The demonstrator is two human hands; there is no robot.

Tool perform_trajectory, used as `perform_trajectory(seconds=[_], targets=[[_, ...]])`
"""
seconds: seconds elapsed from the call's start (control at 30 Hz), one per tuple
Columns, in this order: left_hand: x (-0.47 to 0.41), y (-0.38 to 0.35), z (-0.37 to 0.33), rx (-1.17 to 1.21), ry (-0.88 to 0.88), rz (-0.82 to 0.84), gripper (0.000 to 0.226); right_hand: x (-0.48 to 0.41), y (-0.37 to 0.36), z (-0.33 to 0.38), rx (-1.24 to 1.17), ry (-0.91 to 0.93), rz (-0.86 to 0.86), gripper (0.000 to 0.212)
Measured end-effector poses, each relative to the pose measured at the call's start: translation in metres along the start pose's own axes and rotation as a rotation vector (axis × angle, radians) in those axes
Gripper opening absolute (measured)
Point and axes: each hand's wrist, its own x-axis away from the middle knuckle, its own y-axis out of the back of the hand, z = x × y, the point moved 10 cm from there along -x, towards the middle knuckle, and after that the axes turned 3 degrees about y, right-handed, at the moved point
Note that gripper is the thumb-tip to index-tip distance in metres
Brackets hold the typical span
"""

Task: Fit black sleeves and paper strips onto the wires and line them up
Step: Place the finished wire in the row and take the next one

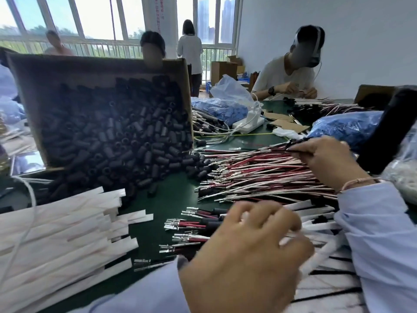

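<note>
Picking: right hand (331,161) grip pinches one wire (295,150) above the loose pile (259,175); left hand (246,251) grip, relaxed, rests on the finished row (198,224) beneath. Draw singly, ends level.

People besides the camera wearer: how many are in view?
4: a seated person at right, a standing person by the window, a person's head behind the cardboard box, a blurred person far left. The box may hide others.

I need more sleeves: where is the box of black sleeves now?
In the head view, the box stands tilted at upper left, spilling sleeves toward the paper strips and wires.
</note>
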Motion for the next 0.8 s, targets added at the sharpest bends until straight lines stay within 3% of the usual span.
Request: perform_trajectory(seconds=[0.07,0.23,0.4,0.43,0.5,0.6,0.7,0.8], targets=[[-0.007,0.012,0.016,0.006,0.051,-0.021,0.023,-0.003,0.011,0.025,-0.019,0.133,-0.067,0.026],[-0.004,-0.006,0.065,-0.099,0.207,0.124,0.028,-0.021,0.007,0.074,-0.014,0.307,0.022,0.034],[0.001,-0.007,0.102,-0.096,0.291,0.161,0.032,-0.016,-0.031,0.042,0.313,0.181,0.441,0.083],[0.001,-0.002,0.108,-0.083,0.313,0.150,0.031,-0.010,-0.037,0.030,0.384,0.146,0.540,0.082],[0.001,0.005,0.118,-0.054,0.349,0.135,0.029,0.000,-0.046,0.013,0.494,0.125,0.672,0.057],[0.003,0.008,0.125,-0.012,0.387,0.161,0.026,-0.003,-0.042,0.009,0.538,0.125,0.658,0.019],[0.003,0.015,0.130,0.011,0.407,0.151,0.027,-0.016,-0.021,0.011,0.403,0.103,0.563,0.025],[0.001,0.033,0.136,0.042,0.435,0.021,0.033,-0.034,0.014,0.005,0.138,0.010,0.435,0.029]])
